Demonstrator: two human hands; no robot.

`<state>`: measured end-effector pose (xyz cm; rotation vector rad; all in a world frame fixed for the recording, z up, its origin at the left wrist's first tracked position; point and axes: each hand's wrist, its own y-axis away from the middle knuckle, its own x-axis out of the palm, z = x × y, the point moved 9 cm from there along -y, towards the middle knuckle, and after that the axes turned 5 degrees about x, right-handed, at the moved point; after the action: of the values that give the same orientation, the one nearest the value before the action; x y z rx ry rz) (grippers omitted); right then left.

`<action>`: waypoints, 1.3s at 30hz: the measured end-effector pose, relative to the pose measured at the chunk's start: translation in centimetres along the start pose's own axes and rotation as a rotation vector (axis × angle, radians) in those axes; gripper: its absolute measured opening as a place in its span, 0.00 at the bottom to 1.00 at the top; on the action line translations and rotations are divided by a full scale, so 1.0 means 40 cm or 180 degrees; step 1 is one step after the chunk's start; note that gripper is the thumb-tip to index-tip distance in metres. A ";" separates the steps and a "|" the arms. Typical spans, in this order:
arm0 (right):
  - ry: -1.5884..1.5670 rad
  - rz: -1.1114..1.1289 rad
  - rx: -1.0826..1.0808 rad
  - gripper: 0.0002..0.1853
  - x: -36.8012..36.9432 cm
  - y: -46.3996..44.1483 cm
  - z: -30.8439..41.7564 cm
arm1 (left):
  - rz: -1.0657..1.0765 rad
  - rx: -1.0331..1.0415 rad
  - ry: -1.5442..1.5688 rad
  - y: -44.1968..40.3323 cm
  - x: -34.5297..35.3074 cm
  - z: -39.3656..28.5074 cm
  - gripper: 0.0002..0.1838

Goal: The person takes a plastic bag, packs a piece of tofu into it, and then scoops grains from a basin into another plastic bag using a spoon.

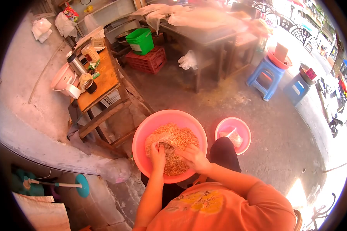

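counting basins: 2 pink ones are set low by the legs, a large basin [200, 129] and, just right of it, a small basin [247, 134].
brown pieces: a heap of light-brown pieces [183, 134], too many to be counted, is held in the large basin, beneath and around both hands.
clear bag: 1 clear bag [233, 136] is held in the small basin.
blue stools: 2 are seen, the nearer stool [269, 75] topped by a red basin [274, 58], the farther stool [297, 89] by a pan [306, 77].
wooden table: on the wooden table [104, 73], 1 flask [76, 64] and 1 dark cup [90, 86] are stood.
in the way: part of the small basin is covered by a knee [223, 150]; part of the heap is hidden by the hands.
left hand: the left hand [158, 153] is half closed, its fingers bent at a pale thin item [164, 138], seemingly gripped.
right hand: the right hand [196, 158] is loosely curled, reached in from the right; whether anything is pinched cannot be told.
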<state>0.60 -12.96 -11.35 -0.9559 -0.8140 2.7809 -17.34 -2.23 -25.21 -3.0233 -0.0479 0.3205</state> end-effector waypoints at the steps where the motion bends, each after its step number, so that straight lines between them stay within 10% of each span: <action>1: -0.0035 0.0063 -0.0042 0.17 0.006 -0.003 0.011 | -0.0053 -0.0044 -0.0010 0.003 -0.004 -0.009 0.09; 13: 0.0140 -0.0535 0.1470 0.09 -0.102 0.054 -0.197 | -0.0042 -0.0021 -0.0219 0.008 0.004 -0.051 0.11; 16: -0.1578 -0.0915 0.2534 0.08 -0.071 0.108 -0.284 | -0.0005 0.0000 -0.0209 0.013 0.002 -0.044 0.11; 22: -0.1920 -0.0981 0.1894 0.10 -0.052 0.047 -0.156 | 0.0028 -0.0056 -0.0317 0.008 0.002 -0.038 0.11; 25: 0.0078 -0.0020 -0.0031 0.13 -0.008 -0.016 0.008 | -0.0091 -0.0128 -0.0200 0.010 -0.002 -0.043 0.11; 39: -0.0011 -0.0942 0.0649 0.10 -0.175 -0.054 -0.118 | -0.0873 0.0135 0.1341 -0.052 -0.160 -0.226 0.09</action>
<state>8.83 -10.70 -9.56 -0.7301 -0.6008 2.5492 -21.74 -1.30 -14.89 -2.9197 -0.4088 -0.3324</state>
